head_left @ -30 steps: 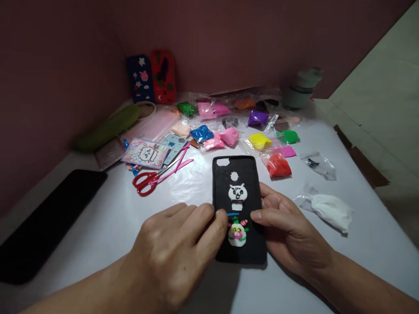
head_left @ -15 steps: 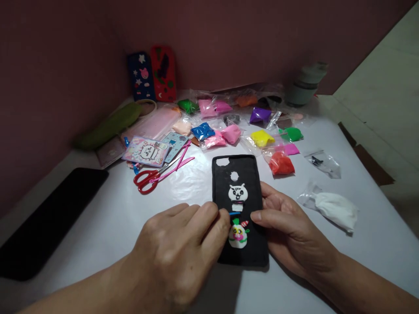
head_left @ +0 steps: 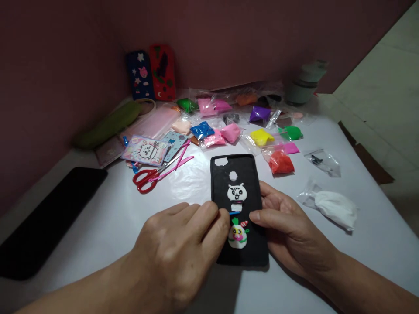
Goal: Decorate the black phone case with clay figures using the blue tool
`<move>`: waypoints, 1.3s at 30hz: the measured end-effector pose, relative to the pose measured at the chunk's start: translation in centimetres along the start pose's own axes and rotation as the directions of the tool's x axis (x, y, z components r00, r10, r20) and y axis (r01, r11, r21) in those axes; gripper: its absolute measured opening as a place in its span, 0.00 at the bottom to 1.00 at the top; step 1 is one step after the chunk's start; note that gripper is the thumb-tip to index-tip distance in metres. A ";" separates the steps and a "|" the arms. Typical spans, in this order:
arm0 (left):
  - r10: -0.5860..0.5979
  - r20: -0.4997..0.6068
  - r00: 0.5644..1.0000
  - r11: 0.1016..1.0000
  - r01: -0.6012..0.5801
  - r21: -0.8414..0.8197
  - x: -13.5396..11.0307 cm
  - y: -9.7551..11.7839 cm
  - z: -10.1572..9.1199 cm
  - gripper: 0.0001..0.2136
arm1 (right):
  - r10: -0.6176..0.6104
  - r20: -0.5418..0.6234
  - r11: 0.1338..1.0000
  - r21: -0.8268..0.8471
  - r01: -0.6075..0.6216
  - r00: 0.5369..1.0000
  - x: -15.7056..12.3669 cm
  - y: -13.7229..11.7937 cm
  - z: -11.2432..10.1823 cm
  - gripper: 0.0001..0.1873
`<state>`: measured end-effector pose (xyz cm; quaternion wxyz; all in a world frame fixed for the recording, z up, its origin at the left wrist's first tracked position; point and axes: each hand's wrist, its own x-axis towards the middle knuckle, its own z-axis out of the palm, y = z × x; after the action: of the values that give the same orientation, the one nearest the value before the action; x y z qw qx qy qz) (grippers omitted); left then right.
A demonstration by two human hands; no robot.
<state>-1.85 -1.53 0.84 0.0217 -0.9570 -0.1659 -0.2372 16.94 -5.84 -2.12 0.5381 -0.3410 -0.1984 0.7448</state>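
A black phone case [head_left: 252,174] stands tilted above the white table, its back facing me. My right hand [head_left: 288,226] grips its right edge, thumb on the front and fingers behind. On the case sit a white clay cat-like figure [head_left: 237,193] and, lower down, a round white clay figure [head_left: 237,237] with green, yellow and pink bits. My left hand [head_left: 183,248] is closed in a pinch around a thin blue stick-like tool [head_left: 235,213]. The tool's tip lies just under the cat figure's body; whether it touches the clay I cannot tell. The rest is hidden by my fingers.
Red-handled scissors [head_left: 145,179] and stickers or cards [head_left: 145,150] lie left of the case. Several bagged clay packs, such as a red one [head_left: 281,162] and a white one [head_left: 336,209], spread behind and right. A dark flat slab [head_left: 55,218] rests at far left.
The top of the phone case has shifted very slightly left. Both hands keep nearly the same place and grip.
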 end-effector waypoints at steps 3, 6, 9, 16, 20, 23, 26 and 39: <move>0.000 0.022 1.000 1.000 0.000 -0.008 0.1 0.0 0.0 0.12 | -0.007 0.019 1.000 0.011 0.006 1.000 0.0 0.0 0.0 0.22; -0.002 0.015 1.000 1.000 0.002 0.002 0.2 0.0 0.1 0.13 | -0.008 0.038 0.999 0.033 0.007 0.999 0.0 0.1 0.0 0.21; -0.012 0.009 1.000 1.000 0.012 0.009 0.2 0.0 0.1 0.13 | -0.009 0.029 0.999 0.035 0.008 1.000 0.0 0.1 -0.1 0.21; -0.014 -0.002 1.000 1.000 0.014 -0.001 0.2 0.0 -0.1 0.13 | 0.001 0.024 1.000 0.026 -0.002 1.000 0.1 0.0 0.1 0.21; -0.009 -0.001 1.000 1.000 0.009 0.011 0.3 0.0 -0.3 0.14 | 0.000 0.030 0.999 0.034 -0.001 1.000 0.2 0.0 0.1 0.21; -0.012 0.004 1.000 0.999 0.012 0.030 0.5 0.1 -0.3 0.14 | 0.002 0.035 0.999 0.040 -0.003 0.999 0.1 0.0 0.1 0.22; -0.009 0.007 1.000 1.000 0.009 0.026 0.5 0.0 -0.3 0.14 | -0.003 0.036 0.999 0.034 0.001 0.999 0.0 0.1 0.0 0.21; 0.009 -0.006 1.000 0.999 -0.009 0.034 0.3 0.0 0.0 0.14 | -0.005 0.001 1.000 -0.021 0.005 1.000 -0.1 0.1 0.0 0.20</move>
<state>-1.53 -1.44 0.96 0.0396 -0.9565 -0.1653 -0.2372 16.88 -5.93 -2.20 0.5361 -0.3459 -0.2074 0.7415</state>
